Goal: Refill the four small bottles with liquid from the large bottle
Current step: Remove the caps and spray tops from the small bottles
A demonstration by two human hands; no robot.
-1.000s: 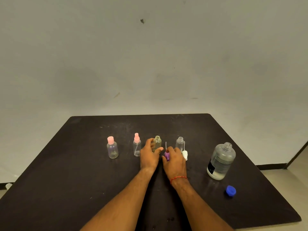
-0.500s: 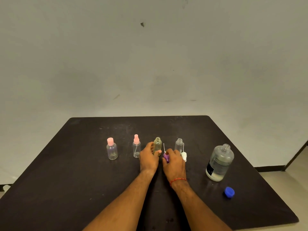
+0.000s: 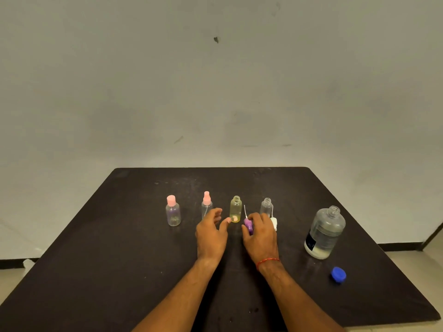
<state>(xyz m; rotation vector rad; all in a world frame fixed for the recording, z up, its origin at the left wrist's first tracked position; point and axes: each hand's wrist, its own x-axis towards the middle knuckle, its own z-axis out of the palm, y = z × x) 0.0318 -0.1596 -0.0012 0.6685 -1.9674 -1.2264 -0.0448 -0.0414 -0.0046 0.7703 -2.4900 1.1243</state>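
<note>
From my head camera, looking down: four small bottles stand in a row across the middle of the dark tabletop. The pink-capped bottle at far left and the pink spray bottle next to it are capped. The yellow bottle and the clear bottle to its right stand open. My left hand hovers just in front of the yellow bottle, fingers spread and holding nothing. My right hand is closed on the purple spray top, its thin tube sticking up; I think it rests on the tabletop, though my fingers hide the contact. A white spray top lies just beside that hand. The large bottle stands open well to the right, liquid low inside, its blue cap lying nearer me.

I judge I'm uncapping: two bottles opened, two to go, nothing poured. Next I should let go of the purple top, then steady the pink spray bottle and twist off its head.
</note>
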